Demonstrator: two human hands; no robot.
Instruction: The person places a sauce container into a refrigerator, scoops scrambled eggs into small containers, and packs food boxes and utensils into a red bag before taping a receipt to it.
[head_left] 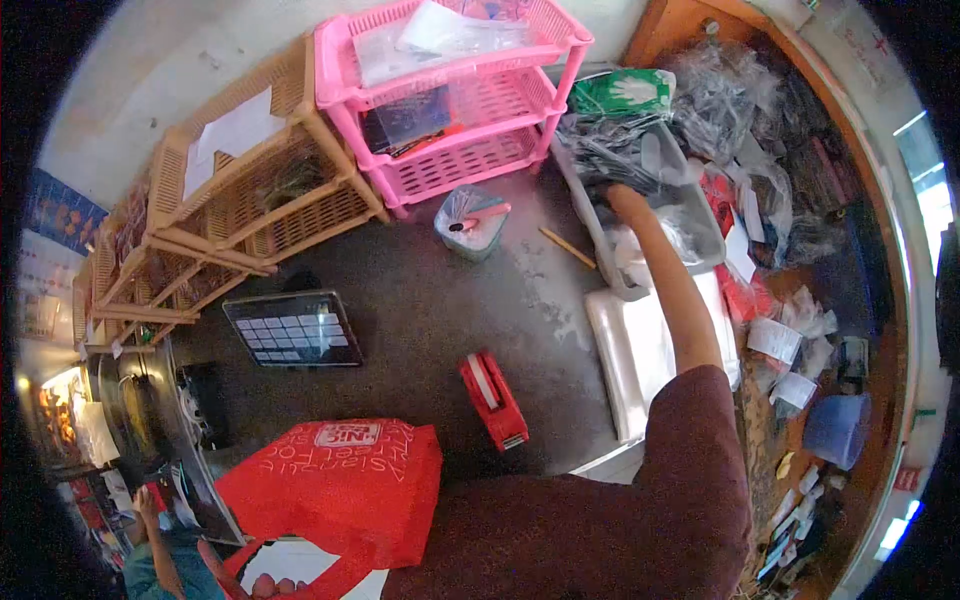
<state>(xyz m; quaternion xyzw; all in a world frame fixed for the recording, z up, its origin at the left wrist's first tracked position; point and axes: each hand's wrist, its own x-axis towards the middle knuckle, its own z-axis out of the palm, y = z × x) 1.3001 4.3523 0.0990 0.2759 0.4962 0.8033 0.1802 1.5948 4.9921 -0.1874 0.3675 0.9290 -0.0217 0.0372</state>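
Observation:
My right arm stretches across to a grey plastic bin (597,238), and my right hand (628,205) is down inside it. Its fingers are hidden among dark, plastic-wrapped pieces (625,150), too small to name. At the bottom edge, my left hand (270,586) is partly in view, fingers curled at the handle of a red tote bag (340,480) with white lettering. The bag hangs tilted against the table's near edge. A red tape dispenser (493,400) lies on the dark table (420,400) between the bag and the bin.
A pink tiered rack (450,170) and tan basket racks (260,190) line the back. A tablet (293,328), a small tub (472,230) and a brown stick (567,248) are on the table. White packs (620,350) lie below the bin. Another person (160,560) is at lower left.

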